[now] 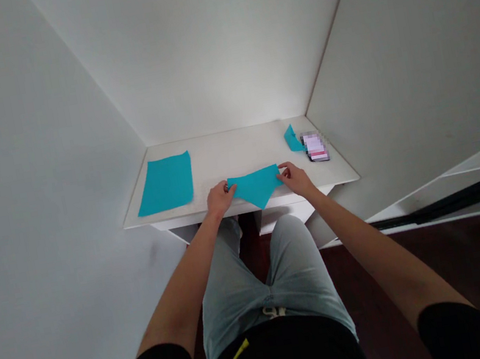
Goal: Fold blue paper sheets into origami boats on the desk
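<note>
A folded sheet of turquoise paper (256,185) is stretched between my two hands at the front edge of the white desk. Its top edge is nearly straight, and a point hangs down toward me in the middle. My left hand (221,198) pinches its left end between thumb and fingers. At the opposite end, my right hand (294,178) grips the corner in the same way, with the index finger partly extended along the top.
A flat turquoise sheet (165,184) lies on the left of the white desk (234,146). At the right are a small folded turquoise paper piece (293,138) and a phone (315,146) with a blurred screen. Walls (212,48) enclose the desk behind and at both sides.
</note>
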Tool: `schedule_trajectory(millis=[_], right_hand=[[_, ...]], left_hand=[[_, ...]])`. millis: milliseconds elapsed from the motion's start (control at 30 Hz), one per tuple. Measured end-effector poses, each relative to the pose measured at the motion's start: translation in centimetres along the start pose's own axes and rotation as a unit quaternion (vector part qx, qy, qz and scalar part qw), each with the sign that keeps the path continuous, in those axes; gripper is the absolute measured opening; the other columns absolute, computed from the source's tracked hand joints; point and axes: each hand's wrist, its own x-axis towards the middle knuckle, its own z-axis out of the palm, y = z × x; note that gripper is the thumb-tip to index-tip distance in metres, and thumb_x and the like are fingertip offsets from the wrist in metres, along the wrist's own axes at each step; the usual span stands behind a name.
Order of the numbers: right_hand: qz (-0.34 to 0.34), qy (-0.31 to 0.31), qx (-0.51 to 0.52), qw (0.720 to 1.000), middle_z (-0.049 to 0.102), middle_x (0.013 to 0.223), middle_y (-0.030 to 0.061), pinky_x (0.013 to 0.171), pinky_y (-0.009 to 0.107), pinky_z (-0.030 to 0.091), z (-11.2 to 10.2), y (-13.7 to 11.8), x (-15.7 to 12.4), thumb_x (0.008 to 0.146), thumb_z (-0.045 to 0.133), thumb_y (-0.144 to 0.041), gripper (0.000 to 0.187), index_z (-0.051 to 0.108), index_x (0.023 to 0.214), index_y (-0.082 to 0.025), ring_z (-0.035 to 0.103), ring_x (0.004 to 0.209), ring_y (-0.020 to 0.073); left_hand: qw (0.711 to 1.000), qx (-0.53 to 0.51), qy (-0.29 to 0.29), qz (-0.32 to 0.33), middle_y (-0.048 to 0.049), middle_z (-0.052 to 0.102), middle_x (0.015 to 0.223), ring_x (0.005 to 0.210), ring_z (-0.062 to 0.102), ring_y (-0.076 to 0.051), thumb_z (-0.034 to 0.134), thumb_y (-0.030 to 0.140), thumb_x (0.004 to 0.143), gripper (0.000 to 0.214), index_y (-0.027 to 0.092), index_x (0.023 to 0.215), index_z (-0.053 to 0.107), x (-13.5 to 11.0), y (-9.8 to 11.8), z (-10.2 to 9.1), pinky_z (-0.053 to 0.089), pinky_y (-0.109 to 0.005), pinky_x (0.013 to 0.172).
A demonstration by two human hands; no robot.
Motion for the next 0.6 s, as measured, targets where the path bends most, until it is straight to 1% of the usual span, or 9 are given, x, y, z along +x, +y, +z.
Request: schedule_trajectory(millis=[33, 100, 133, 200, 267, 333, 400, 500, 600], right_hand=[[-0.014, 0.018, -0.035, 0.999, 0.078, 0.106, 0.0114, 0.087, 0.043, 0.054, 0.3, -0.4, -0.1, 0.096, 0.065, -0.039, 0.039, 0.070, 0.129, -0.019, 0.070, 0.096, 0.0304], [-0.075, 0.032, -0.086, 0.993, 0.075, 0.124, 0.0174, 0.097, 0.049, 0.054, 1.2, -1.4, -0.7, 0.100, 0.062, -0.036, 0.043, 0.068, 0.138, -0.017, 0.069, 0.112, 0.0349], [-0.118, 0.016, -0.096, 0.988, 0.073, 0.132, 0.0182, 0.102, 0.050, 0.053, 1.8, -2.1, -1.1, 0.103, 0.058, -0.036, 0.043, 0.068, 0.141, -0.018, 0.068, 0.119, 0.0355], [-0.207, -0.061, -0.093, 0.972, 0.070, 0.145, 0.0150, 0.111, 0.050, 0.051, 3.2, -3.5, -1.9, 0.109, 0.049, -0.037, 0.045, 0.065, 0.149, -0.022, 0.066, 0.129, 0.0330], [-0.252, -0.120, -0.098, 0.955, 0.064, 0.157, 0.0101, 0.118, 0.051, 0.048, 4.8, -4.6, -2.5, 0.113, 0.045, -0.040, 0.046, 0.063, 0.154, -0.028, 0.061, 0.141, 0.0316], [-0.258, -0.137, -0.112, 0.950, 0.059, 0.164, 0.0074, 0.122, 0.053, 0.045, 6.1, -5.3, -3.0, 0.114, 0.044, -0.043, 0.047, 0.063, 0.154, -0.031, 0.055, 0.150, 0.0322], [-0.251, -0.127, -0.124, 0.952, 0.056, 0.166, 0.0066, 0.125, 0.056, 0.043, 7.0, -5.5, -3.2, 0.114, 0.043, -0.045, 0.048, 0.064, 0.155, -0.032, 0.052, 0.154, 0.0331], [-0.240, -0.113, -0.130, 0.955, 0.055, 0.168, 0.0059, 0.126, 0.057, 0.041, 7.2, -5.4, -3.3, 0.114, 0.042, -0.047, 0.049, 0.062, 0.157, -0.034, 0.050, 0.156, 0.0330], [-0.231, -0.116, -0.124, 0.958, 0.055, 0.168, 0.0048, 0.125, 0.057, 0.042, 7.1, -5.3, -3.3, 0.114, 0.043, -0.050, 0.049, 0.062, 0.156, -0.036, 0.050, 0.156, 0.0337]], left_hand=[[1.000, 0.014, -0.001, -0.010, -0.0020, 0.072, 0.081, 0.079, 0.067, -0.023, 0.069, 0.042, 0.099, 0.018, 0.024, 0.097, 0.070, -0.1, 0.0, 0.1, 0.040, -0.031, 0.071], [0.999, 0.037, 0.003, -0.027, -0.0027, 0.076, 0.086, 0.086, 0.072, -0.025, 0.070, 0.040, 0.099, 0.023, 0.025, 0.115, 0.070, -0.3, 0.1, 0.4, 0.043, -0.032, 0.076], [0.998, 0.045, 0.006, -0.032, -0.0026, 0.077, 0.086, 0.089, 0.074, -0.026, 0.070, 0.040, 0.099, 0.028, 0.025, 0.122, 0.068, -0.4, 0.2, 0.6, 0.045, -0.033, 0.079], [0.998, 0.050, 0.014, -0.042, -0.0026, 0.078, 0.084, 0.092, 0.077, -0.028, 0.071, 0.041, 0.099, 0.037, 0.024, 0.131, 0.064, -0.4, 0.3, 0.9, 0.047, -0.035, 0.084], [0.998, 0.037, 0.026, -0.051, -0.0029, 0.079, 0.083, 0.095, 0.078, -0.029, 0.072, 0.044, 0.098, 0.046, 0.022, 0.137, 0.059, -0.3, 0.3, 1.2, 0.049, -0.036, 0.087], [0.998, -0.004, 0.039, -0.057, -0.0035, 0.081, 0.085, 0.095, 0.078, -0.028, 0.072, 0.047, 0.099, 0.049, 0.021, 0.138, 0.057, -0.4, 0.0, 1.2, 0.051, -0.035, 0.087], [0.996, -0.055, 0.042, -0.049, -0.0035, 0.082, 0.092, 0.091, 0.078, -0.024, 0.070, 0.044, 0.100, 0.042, 0.022, 0.134, 0.058, -0.7, -0.5, 1.1, 0.052, -0.033, 0.085], [0.994, -0.104, 0.029, -0.016, -0.0025, 0.083, 0.102, 0.083, 0.075, -0.019, 0.070, 0.036, 0.098, 0.029, 0.024, 0.124, 0.063, -1.5, -1.1, 0.6, 0.054, -0.030, 0.080], [0.994, -0.111, 0.015, 0.020, -0.0036, 0.083, 0.107, 0.081, 0.073, -0.018, 0.072, 0.033, 0.095, 0.023, 0.023, 0.116, 0.070, -2.0, -1.5, 0.3, 0.056, -0.031, 0.081]])
